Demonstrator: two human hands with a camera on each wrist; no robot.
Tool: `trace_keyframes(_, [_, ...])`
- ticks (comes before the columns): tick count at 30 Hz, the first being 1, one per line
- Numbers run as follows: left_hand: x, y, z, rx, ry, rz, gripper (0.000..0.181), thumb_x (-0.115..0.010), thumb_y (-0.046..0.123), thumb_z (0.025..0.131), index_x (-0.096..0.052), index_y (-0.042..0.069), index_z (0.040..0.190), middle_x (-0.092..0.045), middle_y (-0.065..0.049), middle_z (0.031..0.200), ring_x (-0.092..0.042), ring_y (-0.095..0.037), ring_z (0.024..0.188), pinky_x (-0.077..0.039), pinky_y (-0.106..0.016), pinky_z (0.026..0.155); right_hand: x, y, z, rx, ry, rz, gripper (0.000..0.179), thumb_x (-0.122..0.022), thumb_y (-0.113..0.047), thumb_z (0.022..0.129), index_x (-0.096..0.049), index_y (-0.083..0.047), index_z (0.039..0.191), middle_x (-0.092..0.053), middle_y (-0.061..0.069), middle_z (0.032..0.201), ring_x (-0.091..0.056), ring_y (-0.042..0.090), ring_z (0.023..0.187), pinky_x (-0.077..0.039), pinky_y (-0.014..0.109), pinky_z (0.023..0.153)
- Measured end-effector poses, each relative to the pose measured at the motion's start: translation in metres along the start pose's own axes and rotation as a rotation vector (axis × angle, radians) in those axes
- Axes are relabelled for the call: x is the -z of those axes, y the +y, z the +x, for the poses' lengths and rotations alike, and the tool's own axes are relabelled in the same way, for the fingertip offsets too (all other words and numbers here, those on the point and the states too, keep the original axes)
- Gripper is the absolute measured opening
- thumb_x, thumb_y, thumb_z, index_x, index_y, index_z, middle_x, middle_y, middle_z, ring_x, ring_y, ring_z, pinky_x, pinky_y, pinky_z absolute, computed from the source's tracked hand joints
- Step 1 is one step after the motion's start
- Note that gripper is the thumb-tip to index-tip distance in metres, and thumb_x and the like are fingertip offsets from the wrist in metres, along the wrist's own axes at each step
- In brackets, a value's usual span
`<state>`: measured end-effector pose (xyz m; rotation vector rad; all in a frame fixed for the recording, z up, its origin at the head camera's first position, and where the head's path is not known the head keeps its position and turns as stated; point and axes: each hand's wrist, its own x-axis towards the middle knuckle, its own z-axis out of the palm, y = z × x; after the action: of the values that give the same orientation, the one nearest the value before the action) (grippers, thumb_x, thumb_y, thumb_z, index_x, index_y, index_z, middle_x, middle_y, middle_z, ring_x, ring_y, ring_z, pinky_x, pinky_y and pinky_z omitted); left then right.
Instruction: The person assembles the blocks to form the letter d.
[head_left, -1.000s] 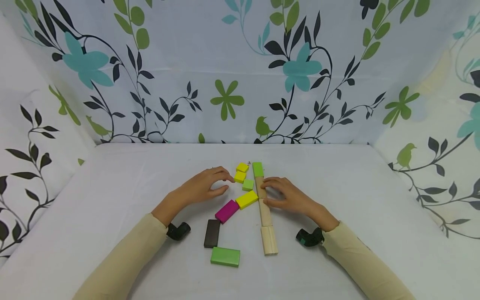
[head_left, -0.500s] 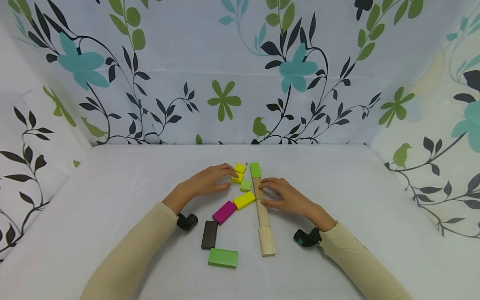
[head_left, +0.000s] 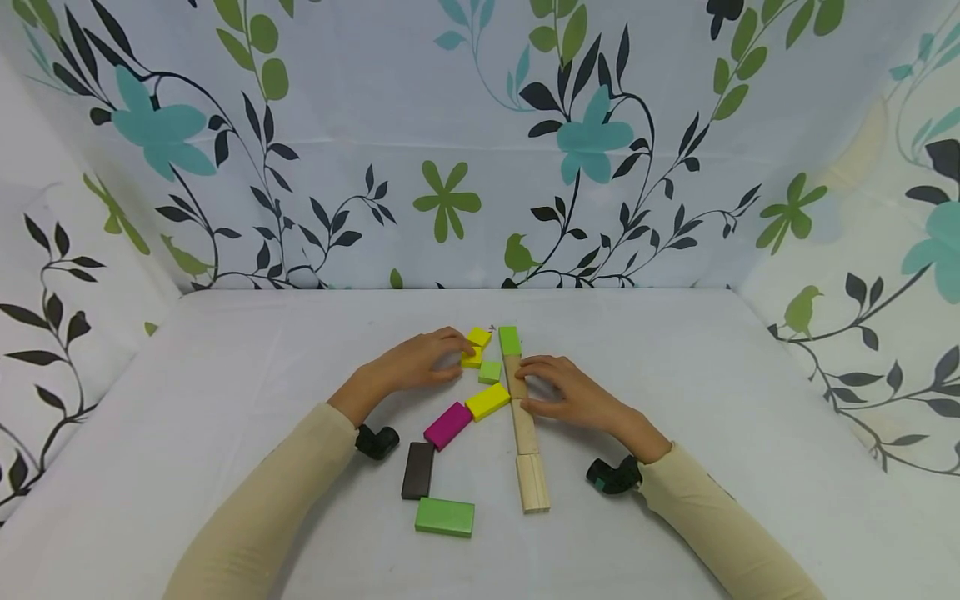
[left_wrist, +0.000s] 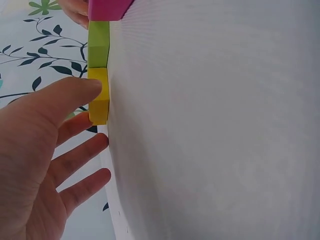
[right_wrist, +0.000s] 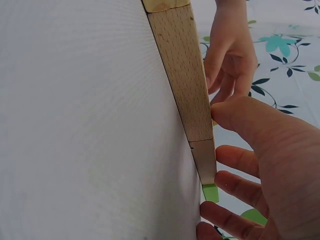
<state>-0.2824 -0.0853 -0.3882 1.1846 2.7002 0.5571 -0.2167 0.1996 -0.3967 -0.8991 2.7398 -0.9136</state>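
In the head view my left hand (head_left: 420, 360) pinches the nearer of two small yellow blocks (head_left: 471, 359) between thumb and index finger; the left wrist view has the thumb across the yellow block (left_wrist: 99, 109), the other fingers spread. A small light green block (head_left: 490, 372) sits just right of it. My right hand (head_left: 570, 392) rests against a straight row of wooden blocks (head_left: 526, 427), fingers loosely bent. In the right wrist view its thumb touches the edge of a wooden block (right_wrist: 182, 75). A green block (head_left: 509, 340) tops the row's far end.
A longer yellow block (head_left: 487, 402), a magenta block (head_left: 448, 426), a dark brown block (head_left: 417, 471) and a larger green block (head_left: 445, 517) form a bent line left of the wooden row. All lie on a white table (head_left: 645, 533) before a patterned cloth backdrop (head_left: 337, 150).
My left hand has moved right and come onto the nearer small yellow block. The right hand stays at the wooden row. The head view has shifted slightly.
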Motion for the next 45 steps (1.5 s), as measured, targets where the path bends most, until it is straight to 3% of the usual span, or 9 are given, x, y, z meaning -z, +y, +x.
trace_keyframes(7, [0.000,0.001,0.002,0.006,0.037,0.011,0.029,-0.067,0.015,0.092,-0.064,0.007,0.120,-0.057,-0.006,0.120,-0.057,-0.022,0.111,-0.045,-0.036,0.102,0.000,-0.001,0.001,0.002,0.002,0.006,0.046,-0.068,-0.030,0.091,-0.059,-0.008,0.131,-0.048,0.013,0.144,-0.039,0.035,0.134,-0.033,0.053,0.110])
trace_keyframes(19, [0.000,0.005,0.004,0.028,0.036,-0.026,0.025,-0.066,0.011,0.092,-0.065,0.004,0.116,-0.061,-0.008,0.114,-0.057,-0.022,0.106,-0.046,-0.037,0.100,-0.001,0.002,0.001,0.017,0.012,0.007,0.045,-0.068,-0.030,0.091,-0.059,-0.008,0.129,-0.049,0.014,0.143,-0.041,0.035,0.132,-0.034,0.053,0.109])
trace_keyframes(32, [-0.001,0.006,-0.012,-0.038,0.111,-0.066,0.022,-0.068,0.007,0.089,-0.068,0.003,0.110,-0.062,-0.008,0.109,-0.058,-0.023,0.098,-0.050,-0.035,0.093,-0.002,0.003,0.000,0.013,0.012,-0.004,0.045,-0.069,-0.031,0.091,-0.059,-0.009,0.130,-0.049,0.013,0.143,-0.041,0.034,0.131,-0.035,0.052,0.108])
trace_keyframes(45, [0.000,0.011,-0.030,-0.043,0.161,-0.082,0.023,-0.068,0.009,0.089,-0.068,0.004,0.111,-0.063,-0.008,0.114,-0.059,-0.024,0.104,-0.050,-0.038,0.095,-0.001,0.000,0.001,-0.002,0.004,-0.015,0.047,-0.068,-0.031,0.092,-0.058,-0.008,0.131,-0.048,0.013,0.143,-0.040,0.035,0.132,-0.035,0.053,0.109])
